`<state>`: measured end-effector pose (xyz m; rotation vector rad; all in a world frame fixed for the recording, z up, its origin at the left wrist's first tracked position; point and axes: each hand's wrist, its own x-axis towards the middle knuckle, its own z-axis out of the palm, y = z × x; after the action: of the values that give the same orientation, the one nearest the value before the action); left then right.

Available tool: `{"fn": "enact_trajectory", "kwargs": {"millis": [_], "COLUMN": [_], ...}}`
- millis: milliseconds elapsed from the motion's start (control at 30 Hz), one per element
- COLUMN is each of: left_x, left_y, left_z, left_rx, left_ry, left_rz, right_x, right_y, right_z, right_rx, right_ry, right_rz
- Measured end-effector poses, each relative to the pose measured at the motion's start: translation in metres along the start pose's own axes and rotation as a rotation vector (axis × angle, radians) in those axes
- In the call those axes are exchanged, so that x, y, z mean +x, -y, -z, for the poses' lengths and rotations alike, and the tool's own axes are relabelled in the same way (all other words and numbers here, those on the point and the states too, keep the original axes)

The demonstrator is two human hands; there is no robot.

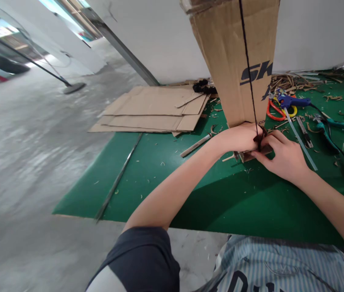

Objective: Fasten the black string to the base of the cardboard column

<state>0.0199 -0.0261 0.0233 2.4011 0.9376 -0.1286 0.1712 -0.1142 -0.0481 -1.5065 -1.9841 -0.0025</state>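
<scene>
A tall cardboard box point(235, 52) with dark printed lettering stands on the green table, its lower end between my hands. Down its front runs a dark cord point(247, 52), bunched in a dark tangle at the base. My left hand point(245, 137) reaches across the foot of the box, beside the cord; its fingertips are hidden. On the other side, my right hand point(286, 156) is closed in a pinch, thumb and forefinger around the cord's lower end. A small cardboard edge point(247, 156) shows just under the fingers.
Stacked flat cardboard sheets point(156, 107) lie left on the green table point(147, 174), near a long metal rod point(120, 176) and a thin blade-like tool point(196, 145). To the right are red-handled scissors point(277, 113), a blue glue gun point(295, 101), a box cutter point(305, 132), teal-handled pliers point(327, 134) and scraps.
</scene>
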Motion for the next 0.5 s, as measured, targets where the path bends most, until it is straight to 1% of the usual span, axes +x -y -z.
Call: {"fn": "enact_trajectory", "kwargs": {"millis": [67,133,233,400,500], "left_x": [0.000,-0.001,-0.001,0.001,0.002], "left_y": [-0.002,-0.003,-0.001,0.009,0.012], "left_z": [0.000,0.000,0.001,0.002,0.002], "left_rx": [0.026,0.033,0.034,0.024,0.016], "left_ry": [-0.021,-0.015,0.000,0.009,-0.014], "left_rz": [0.026,0.039,0.016,0.005,-0.011], "right_x": [0.002,0.004,0.006,0.008,0.008], "right_y": [-0.003,-0.008,-0.012,-0.007,-0.005], "right_z": [-0.003,-0.005,-0.005,-0.003,-0.004], "right_rx": [-0.005,0.041,0.114,0.130,0.117], "right_ry": [0.007,0.024,0.046,0.031,0.008], "right_rz": [0.002,0.024,0.038,-0.003,-0.024]}}
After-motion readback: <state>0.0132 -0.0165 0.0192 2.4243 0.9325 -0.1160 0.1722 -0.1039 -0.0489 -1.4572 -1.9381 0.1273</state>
